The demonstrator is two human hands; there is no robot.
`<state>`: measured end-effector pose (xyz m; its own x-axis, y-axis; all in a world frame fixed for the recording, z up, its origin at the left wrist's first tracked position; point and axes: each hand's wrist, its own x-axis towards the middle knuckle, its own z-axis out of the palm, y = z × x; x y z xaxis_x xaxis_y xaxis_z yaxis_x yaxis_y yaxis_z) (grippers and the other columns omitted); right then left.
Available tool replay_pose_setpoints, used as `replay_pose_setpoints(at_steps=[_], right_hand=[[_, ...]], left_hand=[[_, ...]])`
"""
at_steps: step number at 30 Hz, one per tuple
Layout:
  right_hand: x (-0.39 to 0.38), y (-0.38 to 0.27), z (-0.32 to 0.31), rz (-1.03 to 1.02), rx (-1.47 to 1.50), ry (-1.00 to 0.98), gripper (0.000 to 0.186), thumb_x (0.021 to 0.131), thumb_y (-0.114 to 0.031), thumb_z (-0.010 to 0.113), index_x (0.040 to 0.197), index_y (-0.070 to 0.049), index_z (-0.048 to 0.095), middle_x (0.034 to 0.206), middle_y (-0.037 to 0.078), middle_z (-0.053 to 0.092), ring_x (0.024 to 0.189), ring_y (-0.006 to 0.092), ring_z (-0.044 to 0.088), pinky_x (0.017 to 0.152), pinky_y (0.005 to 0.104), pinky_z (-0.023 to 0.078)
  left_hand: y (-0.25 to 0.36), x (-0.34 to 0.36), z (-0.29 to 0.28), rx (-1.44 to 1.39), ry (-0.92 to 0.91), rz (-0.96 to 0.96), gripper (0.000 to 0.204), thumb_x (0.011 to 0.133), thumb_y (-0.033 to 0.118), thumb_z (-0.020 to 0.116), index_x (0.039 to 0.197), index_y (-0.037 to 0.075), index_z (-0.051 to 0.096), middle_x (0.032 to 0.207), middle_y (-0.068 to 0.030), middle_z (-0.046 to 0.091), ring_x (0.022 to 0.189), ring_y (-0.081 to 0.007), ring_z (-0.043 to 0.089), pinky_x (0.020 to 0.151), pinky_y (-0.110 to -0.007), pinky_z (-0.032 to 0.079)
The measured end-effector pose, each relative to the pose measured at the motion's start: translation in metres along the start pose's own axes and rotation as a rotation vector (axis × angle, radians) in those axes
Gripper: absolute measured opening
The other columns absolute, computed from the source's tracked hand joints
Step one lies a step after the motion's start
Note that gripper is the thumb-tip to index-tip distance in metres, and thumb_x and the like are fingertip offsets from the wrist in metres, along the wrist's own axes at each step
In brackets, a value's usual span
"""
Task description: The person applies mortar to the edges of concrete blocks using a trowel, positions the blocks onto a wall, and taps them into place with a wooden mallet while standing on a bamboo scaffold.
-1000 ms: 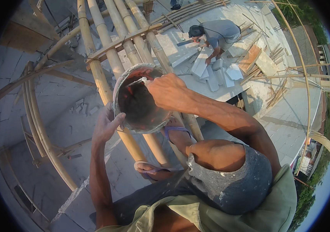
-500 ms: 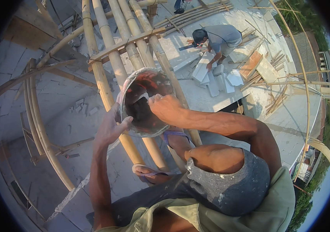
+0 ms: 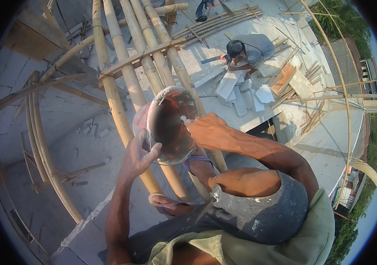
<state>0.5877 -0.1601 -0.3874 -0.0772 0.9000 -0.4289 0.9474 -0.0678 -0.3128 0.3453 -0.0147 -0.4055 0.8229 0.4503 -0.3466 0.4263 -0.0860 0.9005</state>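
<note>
My left hand (image 3: 142,152) grips the lower left rim of a grimy bucket (image 3: 167,123), streaked red inside with a dark interior, which is tilted so its mouth faces right. My right hand (image 3: 204,130) is closed at the bucket's right side, on a small pale-tipped tool (image 3: 184,118) that is mostly hidden and too small to identify. Below the bucket, my sandalled feet (image 3: 166,199) are on bamboo poles (image 3: 118,110), and my right knee is bent up beside my right forearm.
A co-worker (image 3: 256,48) bends over white blocks (image 3: 241,99) on the slab at upper right. A wooden crosspiece (image 3: 140,55) spans the poles. More bamboo framing (image 3: 36,119) stands at left. Scrap boards (image 3: 285,77) lie at right, near a dark opening (image 3: 263,130) in the slab.
The bucket has tipped further onto its side and moved lower in view. My right hand has shifted right and down with it. The co-worker's hands have drawn closer together.
</note>
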Motion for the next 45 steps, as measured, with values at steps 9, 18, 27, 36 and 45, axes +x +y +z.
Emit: replay_pose_setpoints(at_steps=[9,18,27,36,45], right_hand=[[0.010,0.053,0.032,0.231,0.645,-0.417,0.040,0.099,-0.037,0.056,0.104,0.002,0.063,0.076,0.015,0.064,0.057,0.0268,0.065,0.052,0.0421,0.054],[-0.029,-0.005,-0.005,0.177,0.434,-0.005,0.032,0.094,-0.026,0.061,0.103,0.004,0.065,0.082,0.025,0.071,0.075,0.0397,0.073,0.067,0.0494,0.057],[-0.012,0.005,-0.001,0.162,0.265,-0.030,0.031,0.091,-0.017,0.060,0.110,0.007,0.065,0.081,0.023,0.073,0.082,0.0422,0.073,0.072,0.0514,0.057],[-0.012,0.003,0.002,0.161,0.291,0.022,0.030,0.093,-0.021,0.059,0.101,0.007,0.068,0.081,0.027,0.071,0.081,0.0448,0.072,0.073,0.0531,0.057],[-0.002,0.010,0.001,0.221,0.202,0.065,0.030,0.093,-0.023,0.059,0.091,0.005,0.070,0.086,0.028,0.072,0.083,0.0440,0.073,0.073,0.0513,0.057]], left_hand=[[0.002,-0.003,0.031,0.093,0.056,0.073,0.029,0.091,0.020,0.070,0.106,-0.003,0.061,0.082,-0.0071,0.065,0.075,-0.0121,0.061,0.071,-0.032,0.050],[0.001,-0.002,0.026,0.056,0.067,0.033,0.024,0.090,0.017,0.070,0.103,-0.002,0.061,0.081,-0.0060,0.065,0.073,-0.0126,0.062,0.071,-0.031,0.051],[0.005,-0.003,0.026,0.102,0.019,0.034,0.027,0.089,0.019,0.072,0.103,-0.002,0.062,0.083,-0.0067,0.068,0.072,-0.0129,0.063,0.070,-0.031,0.052],[0.005,0.000,0.013,-0.032,0.031,0.032,0.031,0.089,0.022,0.073,0.106,-0.001,0.062,0.083,-0.0065,0.068,0.075,-0.0122,0.065,0.071,-0.031,0.052],[0.001,-0.005,0.030,0.123,0.051,0.109,0.027,0.088,0.020,0.074,0.098,0.000,0.059,0.074,-0.0077,0.062,0.067,-0.0150,0.061,0.064,-0.032,0.049]])
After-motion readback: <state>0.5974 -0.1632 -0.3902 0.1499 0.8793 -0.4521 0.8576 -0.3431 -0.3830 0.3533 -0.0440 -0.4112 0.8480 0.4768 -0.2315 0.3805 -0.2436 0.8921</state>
